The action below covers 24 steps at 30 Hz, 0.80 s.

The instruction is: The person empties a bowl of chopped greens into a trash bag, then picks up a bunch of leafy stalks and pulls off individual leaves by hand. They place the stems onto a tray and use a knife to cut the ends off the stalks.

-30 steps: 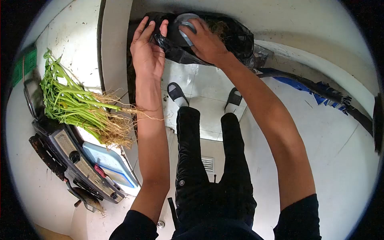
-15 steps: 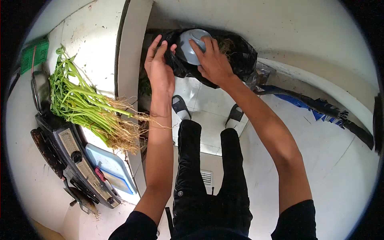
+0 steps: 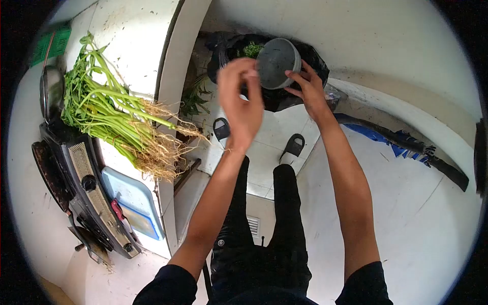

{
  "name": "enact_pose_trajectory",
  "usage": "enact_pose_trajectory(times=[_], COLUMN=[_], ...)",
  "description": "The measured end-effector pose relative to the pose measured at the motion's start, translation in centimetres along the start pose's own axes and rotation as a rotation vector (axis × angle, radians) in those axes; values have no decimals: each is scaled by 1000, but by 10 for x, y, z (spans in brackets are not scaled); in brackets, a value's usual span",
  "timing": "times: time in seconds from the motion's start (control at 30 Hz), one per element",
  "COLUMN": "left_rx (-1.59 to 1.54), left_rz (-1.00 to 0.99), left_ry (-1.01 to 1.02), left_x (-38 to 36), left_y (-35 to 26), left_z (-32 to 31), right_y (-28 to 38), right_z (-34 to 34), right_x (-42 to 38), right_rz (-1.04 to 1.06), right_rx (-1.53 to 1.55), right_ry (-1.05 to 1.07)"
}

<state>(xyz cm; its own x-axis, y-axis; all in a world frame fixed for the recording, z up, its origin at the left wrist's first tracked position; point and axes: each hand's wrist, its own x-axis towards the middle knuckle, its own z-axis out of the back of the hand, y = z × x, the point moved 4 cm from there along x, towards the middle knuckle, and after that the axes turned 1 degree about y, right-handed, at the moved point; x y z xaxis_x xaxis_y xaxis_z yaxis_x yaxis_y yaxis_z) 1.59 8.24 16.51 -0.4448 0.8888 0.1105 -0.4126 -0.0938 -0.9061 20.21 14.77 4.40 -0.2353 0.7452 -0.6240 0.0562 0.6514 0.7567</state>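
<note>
A grey bowl (image 3: pixel 277 63) is tilted with its inside facing me, above a black plastic bag (image 3: pixel 315 60). My right hand (image 3: pixel 308 87) grips the bowl's right rim, thumb over the edge and fingers behind. At the bowl's left side, my left hand (image 3: pixel 241 91) is blurred by motion. Its fingers bend toward the rim, and I cannot make out whether they touch it. Bits of green leaf (image 3: pixel 252 49) show in the bag, left of the bowl.
Leafy green stalks with roots (image 3: pixel 119 114) lie on the white counter (image 3: pixel 137 38) at left. A gas stove (image 3: pixel 91 188), a blue cutting board (image 3: pixel 129 190) and a red-handled knife (image 3: pixel 120 209) are nearby. Loose leaves (image 3: pixel 194 96) lie beside the counter, and a blue-and-black umbrella-like bundle (image 3: pixel 401 140) rests along the right wall.
The bowl has turned from underside up to inside facing me. My right hand has shifted to its right rim. My left hand has moved right, toward the bowl.
</note>
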Motion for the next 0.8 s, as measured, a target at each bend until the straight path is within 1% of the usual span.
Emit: enact_pose_trajectory(times=[0.03, 0.1, 0.13, 0.23, 0.3, 0.33, 0.4, 0.47, 0.5, 0.6, 0.63, 0.7, 0.73, 0.8], left_rx=[-135, -374, -368, -348, -325, -346, -384, -447, -480, -114, -86, -29, -115, -723], left_rz=[125, 79, 119, 254, 373, 390, 420, 488, 521, 396, 391, 378, 378, 777], left_ry=[152, 245, 278, 361, 400, 406, 417, 449, 465, 522, 467, 354, 266, 247], left_x=[-10, -28, -33, -35, -35, -34, -35, -36, -33, -21, -15, -5, -1, -1], left_y=[4, 17, 22, 31, 40, 45, 61, 89, 91, 91, 88, 87, 88, 95], left_z=[-14, -51, -61, -79, -85, -88, -96, -111, -113, -106, -102, -97, -97, -112], right_y=[-1, 0, 1, 1, 3, 5, 10, 16, 19, 21, 20, 22, 24, 24], right_z=[2, 5, 5, 4, 4, 3, 3, 2, 1, 1, 2, 3, 2, 0], right_x=[-2, -11, -16, -21, -25, -28, -30, -32, -32, -26, -22, -17, -16, -14], right_rz=[11, 24, 32, 7, 6, 6, 15, 37, 55, 105, 122, 234, 290, 320], right_rx=[14, 12, 10, 10, 40, 56, -21, -83, -109, -236, -286, -634, -807, -832], right_ry=[23, 81, 110, 107, 161, 187, 153, 133, 133, 101, 83, -21, -73, -64])
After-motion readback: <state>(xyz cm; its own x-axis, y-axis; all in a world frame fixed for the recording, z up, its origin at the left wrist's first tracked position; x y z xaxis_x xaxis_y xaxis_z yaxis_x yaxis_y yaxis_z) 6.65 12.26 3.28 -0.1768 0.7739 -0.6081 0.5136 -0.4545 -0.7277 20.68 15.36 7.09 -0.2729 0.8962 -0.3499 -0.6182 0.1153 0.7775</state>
